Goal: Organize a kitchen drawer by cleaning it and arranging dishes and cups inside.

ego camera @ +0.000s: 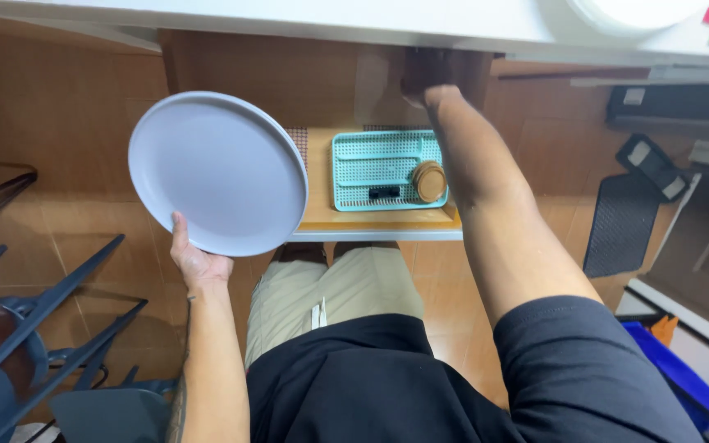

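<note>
Left hand [198, 264] grips the plate [217, 172] by its lower rim, tilted up, left of the open drawer [322, 215]. Right hand [426, 75] reaches beneath the worktop [289, 18]; its grip cannot be determined.

Smooth matt grey plate [217, 171], perforated teal plastic tray [375, 168], pale wooden drawer [322, 215], glossy brown floor tiles [67, 98].
</note>
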